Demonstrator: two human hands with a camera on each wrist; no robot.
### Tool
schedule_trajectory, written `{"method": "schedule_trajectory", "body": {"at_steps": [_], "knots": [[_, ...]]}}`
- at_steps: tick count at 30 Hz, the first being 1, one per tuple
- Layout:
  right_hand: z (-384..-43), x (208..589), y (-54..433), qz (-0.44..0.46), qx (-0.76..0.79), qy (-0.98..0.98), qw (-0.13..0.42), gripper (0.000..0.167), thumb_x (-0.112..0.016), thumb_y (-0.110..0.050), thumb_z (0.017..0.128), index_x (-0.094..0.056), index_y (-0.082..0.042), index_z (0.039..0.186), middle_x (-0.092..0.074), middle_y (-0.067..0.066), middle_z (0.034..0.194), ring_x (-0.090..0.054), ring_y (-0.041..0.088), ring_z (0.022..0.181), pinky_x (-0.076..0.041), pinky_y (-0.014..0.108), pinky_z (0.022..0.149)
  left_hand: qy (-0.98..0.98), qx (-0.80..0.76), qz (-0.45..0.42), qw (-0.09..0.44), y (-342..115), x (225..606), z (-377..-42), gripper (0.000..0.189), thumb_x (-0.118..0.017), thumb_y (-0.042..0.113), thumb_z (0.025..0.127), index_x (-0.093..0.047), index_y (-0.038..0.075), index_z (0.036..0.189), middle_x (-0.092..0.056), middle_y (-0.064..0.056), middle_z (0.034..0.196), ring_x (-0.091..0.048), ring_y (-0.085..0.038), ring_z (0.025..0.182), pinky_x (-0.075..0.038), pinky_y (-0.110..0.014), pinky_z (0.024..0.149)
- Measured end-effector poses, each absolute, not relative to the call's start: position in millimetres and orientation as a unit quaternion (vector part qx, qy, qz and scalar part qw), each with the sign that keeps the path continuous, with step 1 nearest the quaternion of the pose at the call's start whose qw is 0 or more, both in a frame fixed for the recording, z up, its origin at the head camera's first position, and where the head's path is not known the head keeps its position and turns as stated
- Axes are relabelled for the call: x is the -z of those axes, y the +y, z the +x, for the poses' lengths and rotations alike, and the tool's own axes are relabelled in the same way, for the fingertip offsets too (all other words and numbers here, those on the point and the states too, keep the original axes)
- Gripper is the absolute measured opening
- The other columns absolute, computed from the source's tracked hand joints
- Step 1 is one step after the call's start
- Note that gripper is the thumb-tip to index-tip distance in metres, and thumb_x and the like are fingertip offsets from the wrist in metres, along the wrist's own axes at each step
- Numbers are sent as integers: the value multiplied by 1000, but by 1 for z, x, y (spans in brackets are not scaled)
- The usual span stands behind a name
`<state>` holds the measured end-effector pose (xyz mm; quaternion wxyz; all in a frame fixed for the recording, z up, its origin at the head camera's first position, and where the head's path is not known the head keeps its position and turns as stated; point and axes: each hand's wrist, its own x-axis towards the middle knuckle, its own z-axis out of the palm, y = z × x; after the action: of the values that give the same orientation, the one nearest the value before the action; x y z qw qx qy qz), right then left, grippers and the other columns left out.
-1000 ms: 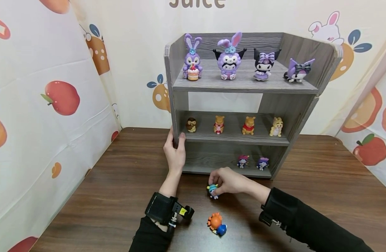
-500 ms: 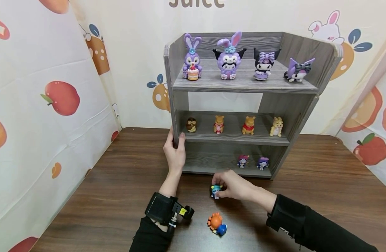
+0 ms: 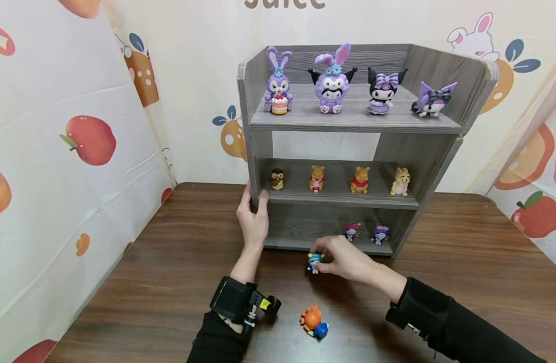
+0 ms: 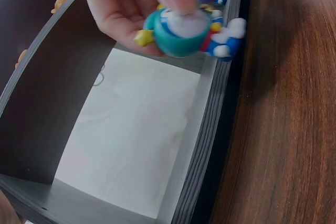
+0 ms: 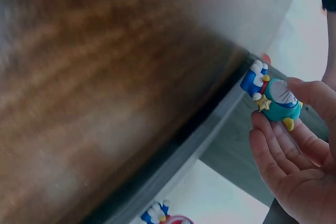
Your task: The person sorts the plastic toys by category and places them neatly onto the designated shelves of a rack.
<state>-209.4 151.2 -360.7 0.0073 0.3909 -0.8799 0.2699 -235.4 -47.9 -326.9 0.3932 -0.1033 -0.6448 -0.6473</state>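
Observation:
My right hand (image 3: 343,258) pinches a small Doraemon figurine (image 3: 315,261) between thumb and fingers, in front of the bottom shelf's front edge. The figurine has a teal hat with yellow tips, a white face and a blue body; in the right wrist view the figurine (image 5: 281,100) shows a gold star. My left hand (image 3: 253,219) grips the left side panel of the grey wooden display shelf (image 3: 305,248), its thumb at the front edge and its fingers partly hidden behind. On the bottom shelf, toward the right, stand a pink-hatted figurine (image 3: 351,231) and a purple-hatted figurine (image 3: 379,235).
An orange and blue figurine (image 3: 311,318) lies on the brown table (image 3: 169,282) in front. The middle shelf bears several bear-like figurines (image 3: 360,180) and an owl figurine (image 3: 276,179). Several purple figurines (image 3: 332,91) stand on the top shelf. Printed cloth (image 3: 191,91) hangs behind.
My right hand has moved to the right, then forward toward the bottom shelf, carrying the teal-hatted Doraemon figurine. My left hand keeps its grip on the side panel.

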Motion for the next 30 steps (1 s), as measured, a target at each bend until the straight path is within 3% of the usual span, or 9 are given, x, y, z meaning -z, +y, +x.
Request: {"method": "schedule_trajectory", "body": {"at_steps": [19, 26, 30], "knots": [[-244, 355, 152, 310, -251, -916, 52, 25, -66, -13, 79, -63, 1, 99, -63, 6, 86, -58, 16, 74, -47, 31, 65, -644, 656, -99, 381, -48, 326, -236, 39, -50, -1, 84, -49, -6, 122, -56, -22, 112, -53, -20, 88, -41, -24, 74], [-254, 358, 151, 291, -241, -924, 61, 26, -65, -14, 80, -62, 1, 101, -63, 9, 90, -58, 22, 79, -46, 36, 68, -641, 656, -106, 383, -48, 326, -236, 39, -50, -2, 84, -48, -7, 122, -54, -23, 115, -53, -27, 94, -41, -27, 77], [-259, 360, 148, 299, -243, -920, 74, 24, -66, -12, 78, -62, 0, 99, -62, 9, 89, -57, 22, 79, -46, 36, 67, -642, 657, -103, 382, -48, 326, -236, 39, -50, -2, 84, -48, -7, 122, -54, -23, 113, -53, -25, 92, -41, -26, 76]]}}
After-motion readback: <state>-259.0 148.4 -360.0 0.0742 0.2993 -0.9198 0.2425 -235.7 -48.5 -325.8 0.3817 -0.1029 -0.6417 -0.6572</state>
